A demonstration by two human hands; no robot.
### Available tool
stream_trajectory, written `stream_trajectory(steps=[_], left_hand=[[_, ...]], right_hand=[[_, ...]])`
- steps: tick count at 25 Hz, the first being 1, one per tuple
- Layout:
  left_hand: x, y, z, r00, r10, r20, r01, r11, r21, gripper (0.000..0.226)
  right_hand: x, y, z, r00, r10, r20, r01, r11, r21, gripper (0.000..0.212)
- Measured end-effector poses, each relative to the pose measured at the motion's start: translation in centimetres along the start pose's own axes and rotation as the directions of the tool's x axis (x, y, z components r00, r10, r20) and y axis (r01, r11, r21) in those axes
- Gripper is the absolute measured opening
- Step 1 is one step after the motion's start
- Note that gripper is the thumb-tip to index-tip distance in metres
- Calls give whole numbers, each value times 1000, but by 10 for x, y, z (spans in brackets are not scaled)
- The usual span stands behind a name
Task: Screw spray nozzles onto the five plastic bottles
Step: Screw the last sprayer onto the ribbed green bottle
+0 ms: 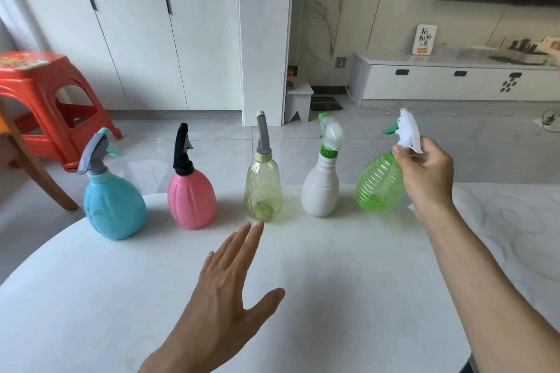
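The right hand pinches the white nozzle atop the green ribbed bottle, far right of five on the tabletop; the left hand hovers open and empty. Unbraced, the light bottle could spin or tip, cross-threading the cap.

Translucent ribbed plastic green bottle (table glossy).

1. Yellowish clear bottle, the landmark: grey nozzle.
2. Just left: pink bottle, black nozzle.
3. Far left: blue bottle, grey nozzle.
4. Just right: white bottle, green collar.
5. Far right: ribbed green bottle, white nozzle.
6. Beneath: white bench.
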State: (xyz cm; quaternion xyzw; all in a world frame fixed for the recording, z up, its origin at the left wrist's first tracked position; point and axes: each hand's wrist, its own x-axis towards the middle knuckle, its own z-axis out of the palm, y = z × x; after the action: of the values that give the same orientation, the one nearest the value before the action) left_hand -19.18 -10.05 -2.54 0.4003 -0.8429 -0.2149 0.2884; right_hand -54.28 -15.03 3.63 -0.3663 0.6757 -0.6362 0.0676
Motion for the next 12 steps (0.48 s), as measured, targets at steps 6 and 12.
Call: stream_trajectory(steps=[6,12], left_hand=[[1,-3,7,998,3,57,-5,1000,28,84],[3,4,10,994,105,9,-105,994,-5,77]], right_hand=[[18,35,21,998,-66,18,68,978,-197,11],[16,50,27,994,-71,78,91,951,-297,21]])
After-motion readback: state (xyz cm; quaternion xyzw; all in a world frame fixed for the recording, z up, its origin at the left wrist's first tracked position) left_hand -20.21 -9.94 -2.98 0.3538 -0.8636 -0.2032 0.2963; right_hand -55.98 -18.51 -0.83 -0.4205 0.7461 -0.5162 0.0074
